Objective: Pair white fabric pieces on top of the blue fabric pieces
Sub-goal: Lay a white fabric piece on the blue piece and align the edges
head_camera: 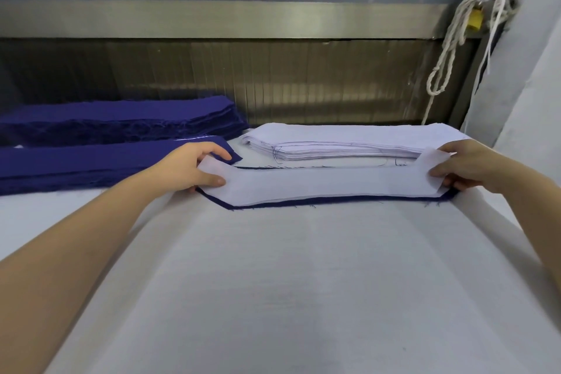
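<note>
Hands are set at the two ends of one long white fabric piece (328,185). Its left end is pinched by the left hand (194,167), the thumb pressed on top and the fingers curled round the far edge. Its right end is pinched by the right hand (464,167), thumb above and fingers beneath, and the cloth there is turned up in a small flap. Between the hands the white fabric piece is laid flat upon a blue fabric piece (334,201) of like shape, of which only a narrow dark border is seen along the near edge and at the angled corners. Both pieces are borne on a pale padded surface (288,282) that is spread from the hands back toward the person. Just beyond the hands, nearer the right one, a stack of white pieces (349,138) is placed, with loose dark threads hanging at its near side. Outward of the left hand two piles are laid side by side: the near blue stack (91,164), whose end is found just beside the left fingers, and the far blue stack (121,121) behind it. Farther off a metal rail (212,18) is run across, and beyond the right hand a rope (449,48) is hung beside a yellow padlock (475,20).
</note>
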The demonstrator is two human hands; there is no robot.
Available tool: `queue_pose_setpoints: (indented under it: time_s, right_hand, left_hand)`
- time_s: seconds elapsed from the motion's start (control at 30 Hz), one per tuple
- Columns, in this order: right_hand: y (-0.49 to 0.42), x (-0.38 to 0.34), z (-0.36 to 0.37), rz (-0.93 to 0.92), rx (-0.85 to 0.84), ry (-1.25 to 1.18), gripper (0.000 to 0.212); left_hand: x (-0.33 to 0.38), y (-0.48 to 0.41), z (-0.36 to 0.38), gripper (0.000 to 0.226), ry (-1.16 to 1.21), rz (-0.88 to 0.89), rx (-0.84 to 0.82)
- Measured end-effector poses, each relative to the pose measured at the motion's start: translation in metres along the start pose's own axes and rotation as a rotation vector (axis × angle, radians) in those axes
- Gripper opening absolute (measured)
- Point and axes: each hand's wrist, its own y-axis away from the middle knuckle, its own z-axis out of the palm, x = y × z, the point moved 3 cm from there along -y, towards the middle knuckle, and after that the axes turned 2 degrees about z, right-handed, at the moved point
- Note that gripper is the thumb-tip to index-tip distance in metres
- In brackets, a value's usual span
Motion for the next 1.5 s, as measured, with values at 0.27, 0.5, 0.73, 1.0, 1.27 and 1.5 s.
queue_pose_setpoints:
  time_s: [0.27, 0.5, 0.73, 1.0, 1.27, 1.5]
  right_hand:
    - [-0.002, 0.002, 0.0, 0.001, 0.009, 0.038, 0.056]
    - [-0.004, 0.003, -0.001, -0.007, 0.021, 0.079, 0.045]
    - [-0.004, -0.003, 0.003, -0.048, 0.124, 0.331, 0.048]
    - [0.022, -0.045, 0.049, -0.453, 0.343, 0.594, 0.03]
    - [0.037, -0.135, 0.136, -0.826, 0.14, 0.451, 0.03]
    - [0.037, -0.237, 0.235, -0.898, 0.045, 0.342, 0.036]
  left_hand:
    - [-0.005, -0.002, 0.002, 0.038, 0.029, -0.021, -0.033]
    - [-0.004, -0.001, 0.003, 0.034, 0.068, -0.007, -0.049]
    - [0.0, -0.001, 0.0, 0.039, -0.067, 0.077, -0.029]
    - [0.016, 0.005, -0.002, 0.02, -0.487, 0.218, 0.122]
    - [0.015, -0.014, -0.031, 0.027, -0.655, 0.226, 0.478]
    - [-0.047, -0.046, -0.067, 0.047, -0.761, -0.038, 0.437]
